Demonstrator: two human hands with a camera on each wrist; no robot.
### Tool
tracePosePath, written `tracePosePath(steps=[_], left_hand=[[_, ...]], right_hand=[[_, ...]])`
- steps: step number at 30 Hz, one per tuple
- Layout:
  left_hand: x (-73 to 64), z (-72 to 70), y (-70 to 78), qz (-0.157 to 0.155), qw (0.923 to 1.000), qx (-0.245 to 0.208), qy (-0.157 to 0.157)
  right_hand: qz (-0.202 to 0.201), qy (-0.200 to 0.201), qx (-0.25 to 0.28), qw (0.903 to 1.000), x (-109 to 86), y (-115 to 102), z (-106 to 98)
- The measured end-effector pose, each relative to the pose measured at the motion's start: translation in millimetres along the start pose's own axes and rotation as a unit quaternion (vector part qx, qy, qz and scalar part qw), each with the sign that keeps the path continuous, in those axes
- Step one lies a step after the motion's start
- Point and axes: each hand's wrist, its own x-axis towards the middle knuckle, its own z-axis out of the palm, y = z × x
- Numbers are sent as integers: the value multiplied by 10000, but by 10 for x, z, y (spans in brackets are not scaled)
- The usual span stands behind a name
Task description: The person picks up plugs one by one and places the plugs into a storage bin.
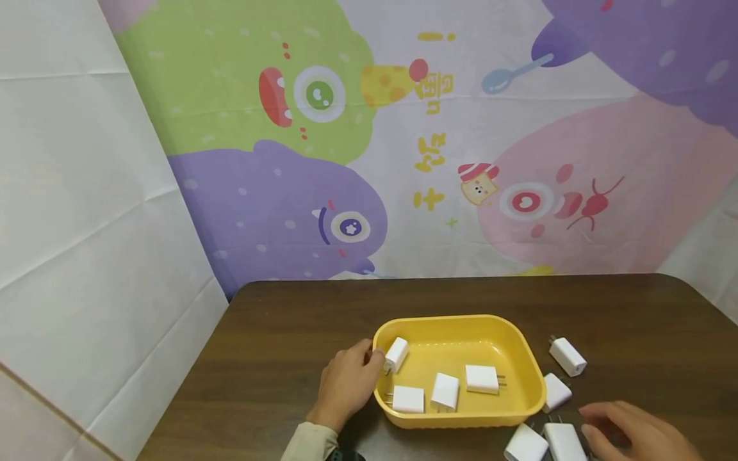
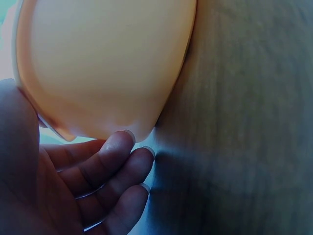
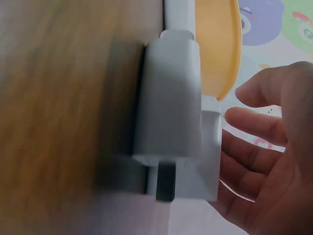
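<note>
A yellow plastic basin (image 1: 461, 419) stands on the table with several white charger plugs in it, one of them a charger (image 1: 408, 399) at the near left corner. My left hand (image 1: 348, 384) grips the basin's left rim. In the left wrist view the thumb lies over the rim and the fingers (image 2: 117, 147) bend against the outer wall. My right hand (image 1: 640, 432) holds nothing, its fingers loosely bent, just right of a white charger (image 1: 564, 442). In the right wrist view a charger (image 3: 171, 98) with a dark prong stands close to the camera, partly hiding another behind it.
More loose chargers lie right of the basin: one charger (image 1: 567, 356) at the back, another charger (image 1: 556, 392) against the basin's side and one (image 1: 526, 443) near the front. Behind the brown table (image 1: 288, 333) hangs a cartoon cloth (image 1: 403, 243); a white sheet (image 1: 104, 224) hangs at left.
</note>
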Motion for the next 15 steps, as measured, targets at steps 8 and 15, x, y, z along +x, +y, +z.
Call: tracePosePath(steps=[8,15], left_hand=[[-5,-6,-2,26,10000,10,35],[1,-6,-5,58,10000,38,56]], right_hand=[[-364,-27,-143,9992,-55,174,60],[-407,-671,31,9969,-35,262,61]])
